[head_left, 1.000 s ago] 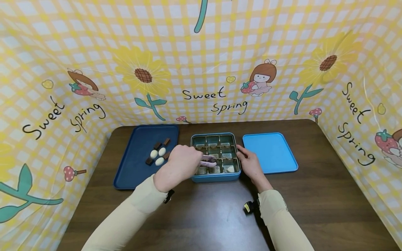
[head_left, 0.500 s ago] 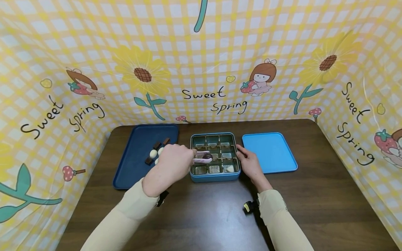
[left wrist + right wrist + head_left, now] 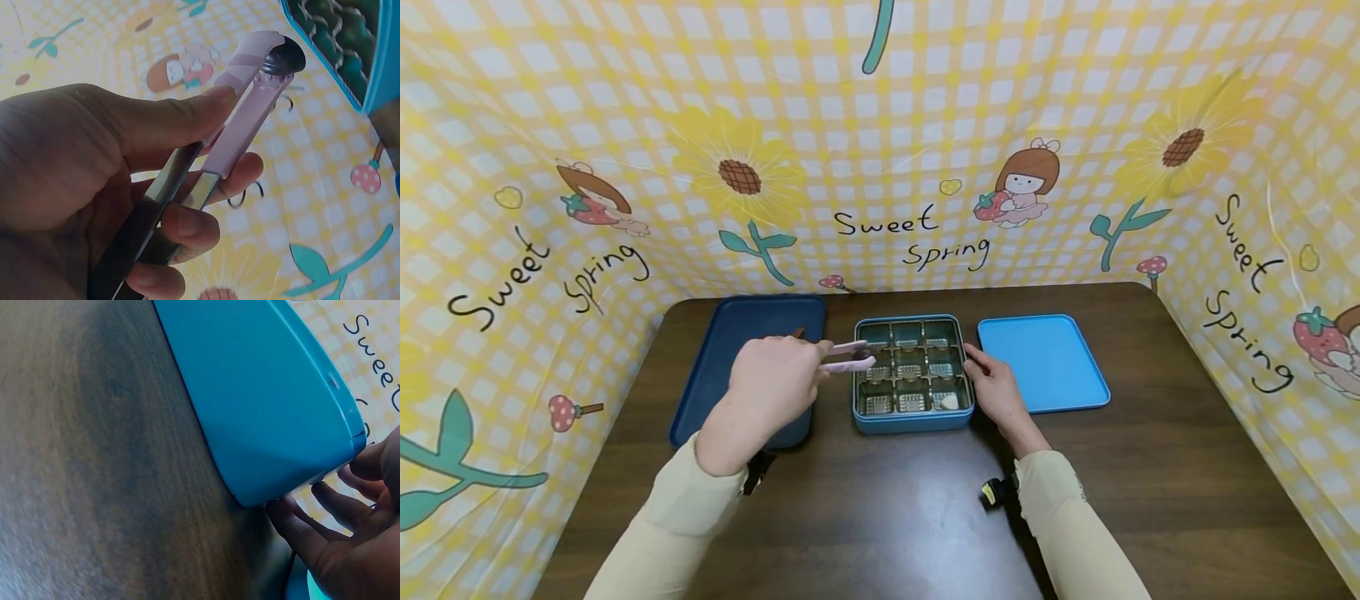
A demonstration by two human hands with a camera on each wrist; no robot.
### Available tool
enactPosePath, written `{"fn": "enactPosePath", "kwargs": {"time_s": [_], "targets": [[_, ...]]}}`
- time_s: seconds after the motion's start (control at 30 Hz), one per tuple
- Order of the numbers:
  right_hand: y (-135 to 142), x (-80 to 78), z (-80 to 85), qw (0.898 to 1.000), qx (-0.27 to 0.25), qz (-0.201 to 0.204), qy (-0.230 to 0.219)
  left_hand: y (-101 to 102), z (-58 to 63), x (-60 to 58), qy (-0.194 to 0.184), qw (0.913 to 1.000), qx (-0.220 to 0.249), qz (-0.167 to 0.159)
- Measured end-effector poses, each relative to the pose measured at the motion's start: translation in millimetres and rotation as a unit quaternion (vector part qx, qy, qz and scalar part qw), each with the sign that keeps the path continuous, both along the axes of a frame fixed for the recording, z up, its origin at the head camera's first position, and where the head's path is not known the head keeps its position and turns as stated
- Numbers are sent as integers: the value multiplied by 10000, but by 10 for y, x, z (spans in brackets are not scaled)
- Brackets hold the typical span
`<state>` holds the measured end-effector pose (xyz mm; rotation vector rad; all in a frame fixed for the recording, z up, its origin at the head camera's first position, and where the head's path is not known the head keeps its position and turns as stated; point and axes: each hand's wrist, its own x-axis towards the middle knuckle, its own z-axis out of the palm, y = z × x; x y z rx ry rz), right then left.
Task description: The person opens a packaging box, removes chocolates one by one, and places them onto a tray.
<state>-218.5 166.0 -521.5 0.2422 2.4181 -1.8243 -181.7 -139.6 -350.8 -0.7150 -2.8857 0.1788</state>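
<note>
My left hand [image 3: 778, 383] holds a pair of tongs [image 3: 848, 365] with lilac tips and metal arms, pinned between thumb and fingers. Between the tips sits a dark, rounded chocolate [image 3: 285, 57]. These tips hang over the left edge of a blue tin box [image 3: 912, 423] with a divided insert. A white piece [image 3: 949, 401] lies in its front right compartment. On the box's right side, my right hand [image 3: 997, 392] rests its fingertips against the wall, thumb near the rim [image 3: 356, 434].
A dark blue tray [image 3: 696, 400] stands left, mostly covered by my left hand; a brown chocolate piece [image 3: 797, 332] shows at its back. To the right lies a light blue lid-like tray [image 3: 1047, 362]. A checked yellow cloth [image 3: 880, 150] surrounds the wooden table [image 3: 880, 517].
My left hand has moved left with the tongs and the dark chocolate, from above the box's middle to its left edge. The right hand has stayed at the box.
</note>
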Motion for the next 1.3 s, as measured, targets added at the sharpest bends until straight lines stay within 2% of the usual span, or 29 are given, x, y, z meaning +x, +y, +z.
{"fn": "enactPosePath", "kwargs": {"time_s": [0.13,0.27,0.47,0.67,0.9,1.3], "targets": [[-2,-5,6,10000,-32,-6,-12,-138,21,-18,59,9997,170,178],[-4,-2,8,10000,-37,-21,2,-291,32,-17,-47,9982,359,471],[-2,-4,2,10000,-57,-17,38,-558,-17,2,-194,9935,599,948],[-3,-4,1,9999,-88,-31,54,-821,-142,28,-313,9872,766,1363],[1,-3,6,10000,-78,-57,18,-1072,-354,34,-1022,9741,886,1811],[9,-4,-6,10000,9,-42,34,-1331,-664,8,-1447,9663,850,1951]]}}
